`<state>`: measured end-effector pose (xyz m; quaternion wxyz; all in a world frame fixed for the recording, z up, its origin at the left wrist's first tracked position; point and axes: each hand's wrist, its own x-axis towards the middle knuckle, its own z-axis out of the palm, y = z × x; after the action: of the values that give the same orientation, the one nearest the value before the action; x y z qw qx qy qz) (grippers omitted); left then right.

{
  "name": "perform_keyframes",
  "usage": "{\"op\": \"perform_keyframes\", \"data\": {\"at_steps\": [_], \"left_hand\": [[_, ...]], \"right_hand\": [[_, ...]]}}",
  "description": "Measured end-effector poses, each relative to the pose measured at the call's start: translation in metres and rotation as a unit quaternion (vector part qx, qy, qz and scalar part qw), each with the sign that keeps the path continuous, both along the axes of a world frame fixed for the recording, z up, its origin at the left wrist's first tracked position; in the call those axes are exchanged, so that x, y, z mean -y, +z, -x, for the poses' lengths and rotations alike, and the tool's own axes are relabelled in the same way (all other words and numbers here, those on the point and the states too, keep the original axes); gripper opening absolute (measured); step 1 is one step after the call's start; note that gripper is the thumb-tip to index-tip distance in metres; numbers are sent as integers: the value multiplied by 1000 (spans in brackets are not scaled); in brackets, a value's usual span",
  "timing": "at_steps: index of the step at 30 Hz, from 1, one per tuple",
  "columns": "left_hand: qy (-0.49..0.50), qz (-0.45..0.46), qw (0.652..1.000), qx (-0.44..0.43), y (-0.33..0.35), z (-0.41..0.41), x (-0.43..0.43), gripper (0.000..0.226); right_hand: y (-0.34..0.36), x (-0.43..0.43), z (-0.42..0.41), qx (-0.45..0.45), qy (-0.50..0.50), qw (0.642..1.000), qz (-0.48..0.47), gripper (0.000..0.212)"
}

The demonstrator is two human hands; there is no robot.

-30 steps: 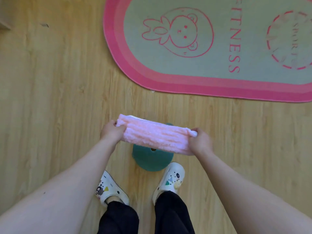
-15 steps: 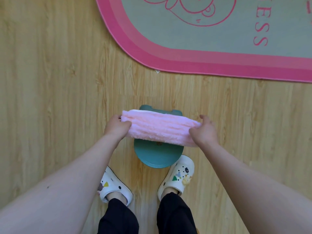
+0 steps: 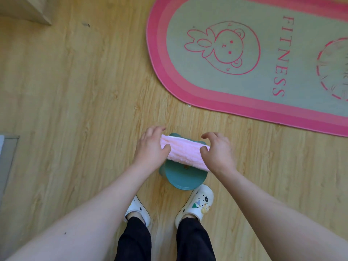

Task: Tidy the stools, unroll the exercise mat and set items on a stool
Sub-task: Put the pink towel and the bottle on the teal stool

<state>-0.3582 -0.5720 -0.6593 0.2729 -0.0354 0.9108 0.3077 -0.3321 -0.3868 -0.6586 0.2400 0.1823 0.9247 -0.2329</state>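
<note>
A folded pink towel lies across the top of a small teal stool that stands on the wooden floor just in front of my feet. My left hand hovers over the towel's left end with its fingers spread, thumb close to the fabric. At the towel's right end my right hand is likewise open, fingers lifted. Neither hand grips the towel. The exercise mat, grey-green with a pink border, a rabbit drawing and the word FITNESS, lies unrolled flat at the upper right.
My white clogs stand right behind the stool. A wooden furniture corner shows at the top left and a grey edge at the far left. Wooden floor spreads between them.
Both hands held the towel by its ends above the stool; it now rests on the stool and the fingers have opened off it. The view has tilted up.
</note>
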Motion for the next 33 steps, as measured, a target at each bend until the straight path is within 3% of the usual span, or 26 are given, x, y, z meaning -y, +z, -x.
{"op": "perform_keyframes", "data": {"at_steps": [10,21,28,33], "left_hand": [[60,-18,994,-84,123,-23,118,43],[215,40,967,-128,232,-79,382,45],[365,88,909,-180,269,-166,533,49],[540,97,815,-186,261,-224,607,58]], "right_hand": [[123,130,10,-56,115,990,54,29],[223,384,15,-69,265,957,95,26],[251,570,-12,-43,395,904,156,27],[250,682,-39,-7,481,857,184,28]]}}
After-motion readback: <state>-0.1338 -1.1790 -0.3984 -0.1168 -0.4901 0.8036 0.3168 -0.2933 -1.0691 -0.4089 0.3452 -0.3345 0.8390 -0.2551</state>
